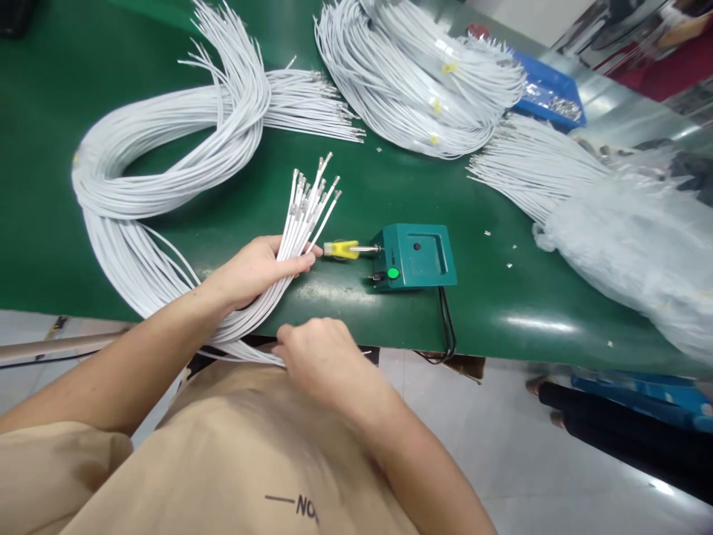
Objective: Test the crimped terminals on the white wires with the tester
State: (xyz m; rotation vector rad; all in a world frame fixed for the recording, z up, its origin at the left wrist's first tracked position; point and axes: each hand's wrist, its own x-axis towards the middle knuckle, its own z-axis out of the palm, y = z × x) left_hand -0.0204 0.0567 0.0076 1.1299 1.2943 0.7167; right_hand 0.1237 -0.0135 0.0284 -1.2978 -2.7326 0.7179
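My left hand [261, 271] is closed around a bundle of white wires [290, 245], whose metal-tipped ends fan out above the thumb. Lower and to the right, my right hand [315, 353] pinches several white wires [250, 353] at the table's front edge; their far ends are hidden by its fingers. Just right of my left fingertips is a yellow tool piece [341, 250] on a metal rod, which sticks out of a small green machine [415, 256] with a bright green button. A large looped coil of white wires [167, 148] lies to the left, running down toward my hands.
More coiled white wires [412, 82] with yellow ties lie at the back. A blue tray [549, 78] holds small metal parts. Clear plastic bags [629, 230] cover wire ends at right. Black cords [447, 327] hang over the green table's [501, 312] front edge. Another person's legs [624, 431] show at lower right.
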